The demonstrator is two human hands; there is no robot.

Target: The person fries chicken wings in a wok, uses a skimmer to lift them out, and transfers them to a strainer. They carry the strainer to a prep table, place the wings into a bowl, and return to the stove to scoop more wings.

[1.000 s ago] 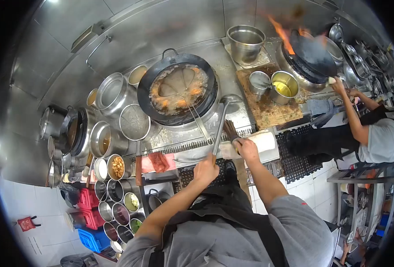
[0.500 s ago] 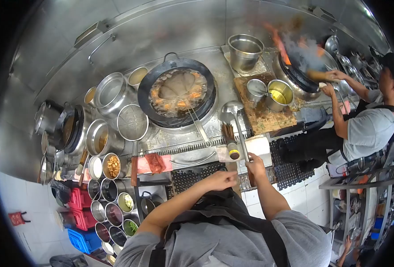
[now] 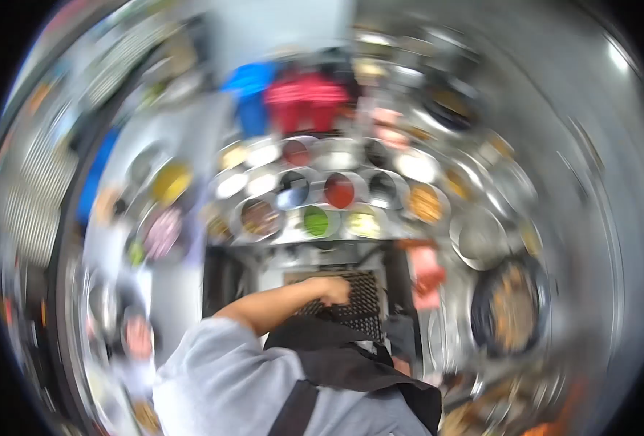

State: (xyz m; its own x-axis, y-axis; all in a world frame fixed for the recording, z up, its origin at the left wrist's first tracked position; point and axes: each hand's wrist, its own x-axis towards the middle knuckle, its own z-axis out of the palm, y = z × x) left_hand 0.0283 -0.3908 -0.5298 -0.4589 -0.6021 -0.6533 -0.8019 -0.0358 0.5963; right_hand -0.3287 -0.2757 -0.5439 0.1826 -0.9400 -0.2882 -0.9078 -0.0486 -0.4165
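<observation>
My left hand (image 3: 335, 291) is loosely closed in front of my apron (image 3: 322, 341), above a black perforated floor mat (image 3: 362, 309). I see nothing in its curled fingers, though motion smears them. It touches no pan or container. My right hand is out of view. Ahead of the left hand stand rows of round metal containers, among them one with chopped greens (image 3: 316, 221), one with pale yellow-green pieces (image 3: 364, 224), one with red contents (image 3: 339, 191) and one with orange-brown pieces (image 3: 425, 202).
A dark wok (image 3: 509, 305) with orange-brown contents sits on the stove at right, near a round strainer (image 3: 477, 236). A pink cloth (image 3: 426, 270) lies on the stove's edge. Red bins (image 3: 306, 98) and a blue bin (image 3: 251, 94) stand behind. Left is a counter (image 3: 176, 301) with bowls.
My view and body have swung left from the wok to the ingredient containers. The right hand, which was holding the ladle, has left the view. My left hand remains curled before me.
</observation>
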